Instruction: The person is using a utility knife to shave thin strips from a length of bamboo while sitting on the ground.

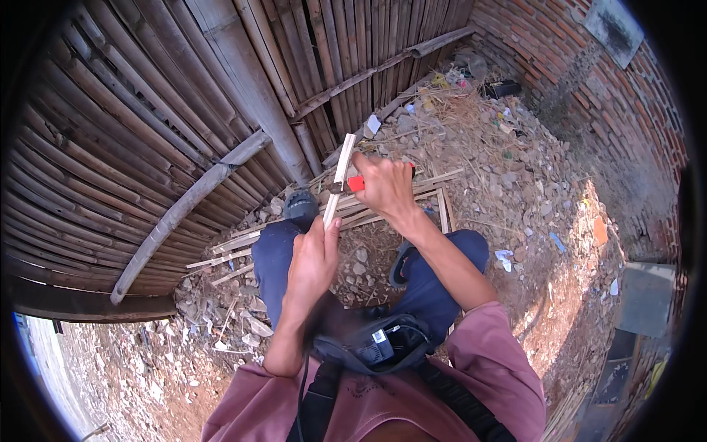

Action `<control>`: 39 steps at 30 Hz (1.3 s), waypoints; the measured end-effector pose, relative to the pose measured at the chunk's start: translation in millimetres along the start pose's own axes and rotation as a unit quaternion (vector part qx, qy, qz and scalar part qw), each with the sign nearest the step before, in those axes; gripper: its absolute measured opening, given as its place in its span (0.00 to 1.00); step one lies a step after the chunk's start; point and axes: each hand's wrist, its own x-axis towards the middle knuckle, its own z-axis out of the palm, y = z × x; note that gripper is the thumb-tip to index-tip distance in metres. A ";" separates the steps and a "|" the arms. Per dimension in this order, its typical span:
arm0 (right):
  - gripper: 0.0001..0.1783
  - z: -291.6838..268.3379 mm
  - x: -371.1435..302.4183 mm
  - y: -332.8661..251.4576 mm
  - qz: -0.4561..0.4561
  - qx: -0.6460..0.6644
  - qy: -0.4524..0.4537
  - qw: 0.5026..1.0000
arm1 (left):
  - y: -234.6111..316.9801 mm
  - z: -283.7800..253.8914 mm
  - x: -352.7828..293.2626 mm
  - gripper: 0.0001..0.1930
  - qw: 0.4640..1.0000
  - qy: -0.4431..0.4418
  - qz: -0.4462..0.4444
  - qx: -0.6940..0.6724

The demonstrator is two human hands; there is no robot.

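My left hand point(313, 256) is closed around the lower end of a pale wooden strip point(344, 163), which points up and away from me. In my closed right hand point(387, 188) is a red-handled tool point(356, 183) with a dark head. That head lies against the strip about halfway along. My fingers cover most of the tool, so its exact kind cannot be made out. Under and beyond my hands, several more pale wooden strips point(444, 210) lie on the ground between and beside my bent legs.
A bamboo wall point(221, 88) rises on the left and ahead, with a brick wall point(633, 140) to the right. Rubble and litter point(501, 177) cover the ground. A dark open bag point(375, 342) hangs at my waist. Grey slabs point(644, 298) stand at the far right.
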 end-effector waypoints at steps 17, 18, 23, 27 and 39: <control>0.13 1.6 -5.3 -5.1 -0.024 0.041 0.023 0.999 | -5.9 1.9 -9.4 0.17 0.996 0.028 0.015 0.078; 0.13 1.1 -5.9 -4.2 -0.032 0.032 0.030 0.999 | -9.2 3.9 -9.5 0.18 0.995 0.035 0.025 0.090; 0.12 -7.0 -4.0 -1.5 -0.024 -0.021 0.047 0.998 | -2.4 2.9 -8.0 0.17 0.998 0.005 0.002 0.058; 0.13 -6.7 -3.4 4.1 -0.018 -0.016 0.044 0.999 | -9.5 8.3 -7.2 0.17 0.995 0.034 0.049 0.074; 0.12 -1.1 3.4 10.5 0.003 0.019 -0.001 1.000 | -6.6 8.4 0.9 0.17 0.998 0.015 0.022 0.062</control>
